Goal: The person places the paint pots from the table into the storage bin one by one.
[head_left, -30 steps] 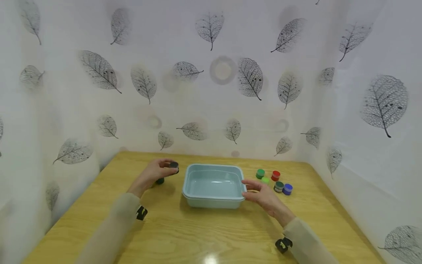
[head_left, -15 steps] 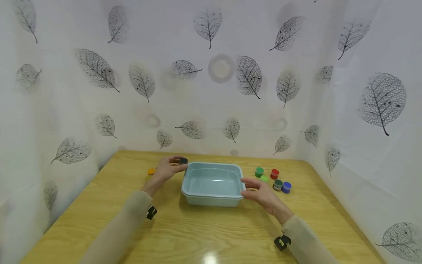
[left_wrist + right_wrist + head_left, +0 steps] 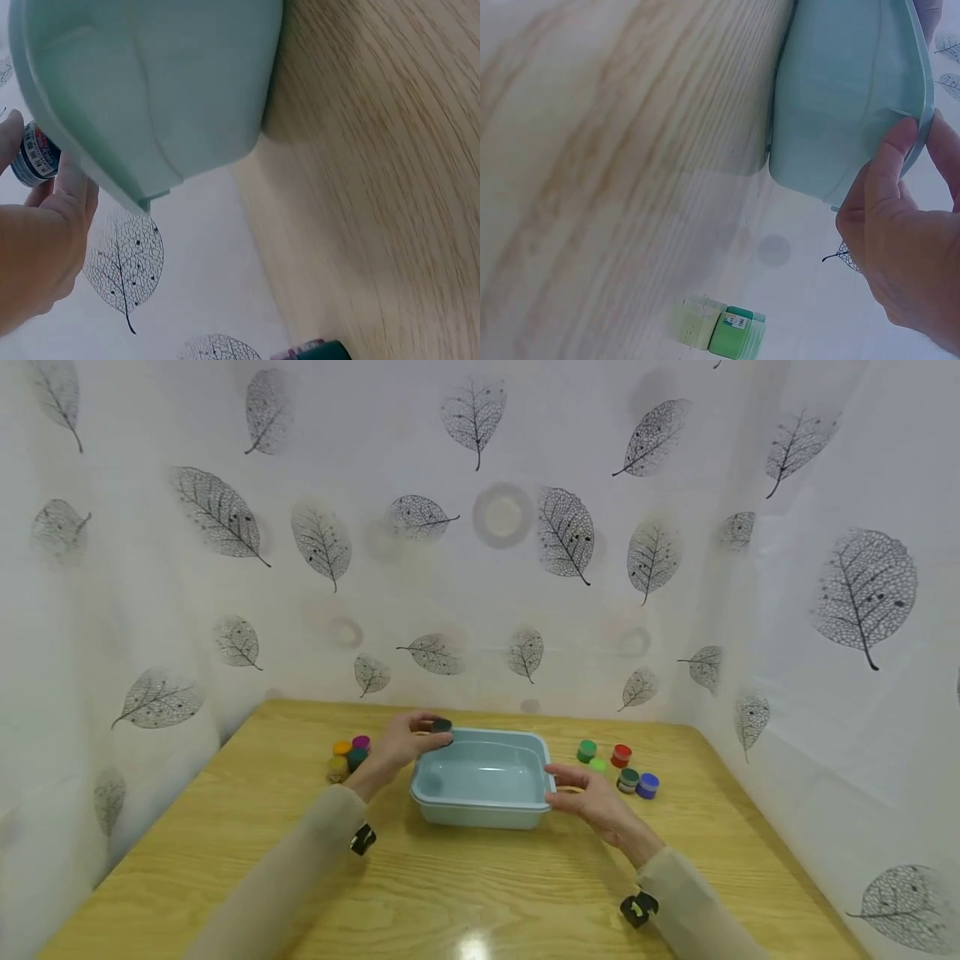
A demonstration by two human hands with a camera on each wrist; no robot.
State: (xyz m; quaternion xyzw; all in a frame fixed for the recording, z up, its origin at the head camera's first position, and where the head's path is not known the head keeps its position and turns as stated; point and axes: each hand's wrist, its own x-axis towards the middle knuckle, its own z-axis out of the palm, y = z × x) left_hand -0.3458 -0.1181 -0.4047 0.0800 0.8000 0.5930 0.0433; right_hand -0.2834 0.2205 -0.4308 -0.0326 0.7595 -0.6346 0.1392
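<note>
A small paint pot with a dark lid is pinched between the thumb and fingers of my left hand, over the left rim of a pale blue-green plastic basin. The left wrist view shows the pot's printed label just past the basin's rim. At the opposite end, my right hand grips the basin's right rim. In the right wrist view, thumb and fingers lie on either side of that rim. The basin stands on the wooden table.
Left of the basin sit an orange pot, a purple pot, a dark green pot and a yellowish pot. Several more stand on the right, including a red pot and a blue pot. A leaf-patterned curtain surrounds the table.
My left hand has carried the dark-lidded paint pot rightward from beside the basin to over its left rim, uncovering the pots on the left. My right hand has stayed on the right rim.
</note>
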